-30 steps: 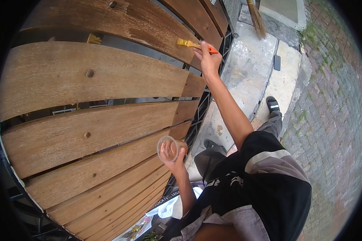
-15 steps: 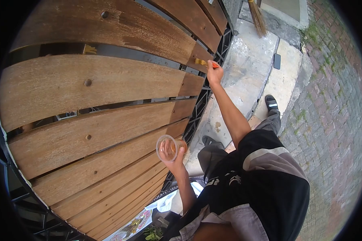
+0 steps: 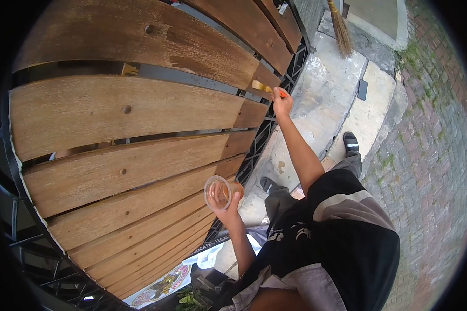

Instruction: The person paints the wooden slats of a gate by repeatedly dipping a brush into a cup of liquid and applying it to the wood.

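My right hand (image 3: pixel 282 102) is closed round the orange handle of a paintbrush (image 3: pixel 261 86). Its pale bristles lie at the right end of an upper wooden slat (image 3: pixel 202 54), where the wood is darker; whether they touch cannot be made out. My left hand (image 3: pixel 227 209) grips a clear plastic cup (image 3: pixel 217 193) with some brownish liquid in it, in front of the lower slats. The slats below, such as the broad light one (image 3: pixel 155 106), are pale brown with a darker section at their right ends.
A black metal frame (image 3: pixel 256 136) borders the slats. To the right, a broom (image 3: pixel 339 31) and a phone (image 3: pixel 362 89) are on the concrete ledge (image 3: pixel 324 85). Brick paving (image 3: pixel 420 171) lies beyond. A printed banner (image 3: pixel 163 285) and a plant (image 3: pixel 191 299) are low down.
The brush has tilted, its bristles now pointing more up and left. My right hand has shifted slightly down and right in view. The cup stays in my left hand.
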`<state>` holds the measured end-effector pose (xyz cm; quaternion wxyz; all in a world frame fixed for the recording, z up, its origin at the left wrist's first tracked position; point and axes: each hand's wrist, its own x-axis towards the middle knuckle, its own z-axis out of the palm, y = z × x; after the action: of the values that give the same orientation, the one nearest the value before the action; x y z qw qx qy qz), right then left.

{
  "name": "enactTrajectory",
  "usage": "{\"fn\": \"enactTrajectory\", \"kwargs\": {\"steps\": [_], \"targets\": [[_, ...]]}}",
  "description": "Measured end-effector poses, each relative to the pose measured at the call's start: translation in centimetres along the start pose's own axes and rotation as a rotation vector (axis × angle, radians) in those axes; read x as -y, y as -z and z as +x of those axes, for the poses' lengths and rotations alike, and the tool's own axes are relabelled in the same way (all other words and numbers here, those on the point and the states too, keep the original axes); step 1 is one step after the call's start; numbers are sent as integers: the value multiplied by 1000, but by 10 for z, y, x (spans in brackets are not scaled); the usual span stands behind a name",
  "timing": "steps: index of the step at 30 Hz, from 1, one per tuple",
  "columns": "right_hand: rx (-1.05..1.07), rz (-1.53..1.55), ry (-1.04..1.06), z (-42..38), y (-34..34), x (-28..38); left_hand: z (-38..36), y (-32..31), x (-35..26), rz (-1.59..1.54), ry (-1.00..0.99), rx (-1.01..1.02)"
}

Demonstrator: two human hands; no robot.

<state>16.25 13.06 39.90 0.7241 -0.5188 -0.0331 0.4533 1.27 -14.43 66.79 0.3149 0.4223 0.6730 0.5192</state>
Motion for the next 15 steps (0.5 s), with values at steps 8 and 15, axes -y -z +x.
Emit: {"fn": "enactTrajectory", "kwargs": {"steps": [8,15], "targets": [[175,463,-193,-59,-60,116,-12,-6,3,-31,55,-45],[539,724,-101,-85,-81,196,-7,-8,-2,-47,24,-11]]}}
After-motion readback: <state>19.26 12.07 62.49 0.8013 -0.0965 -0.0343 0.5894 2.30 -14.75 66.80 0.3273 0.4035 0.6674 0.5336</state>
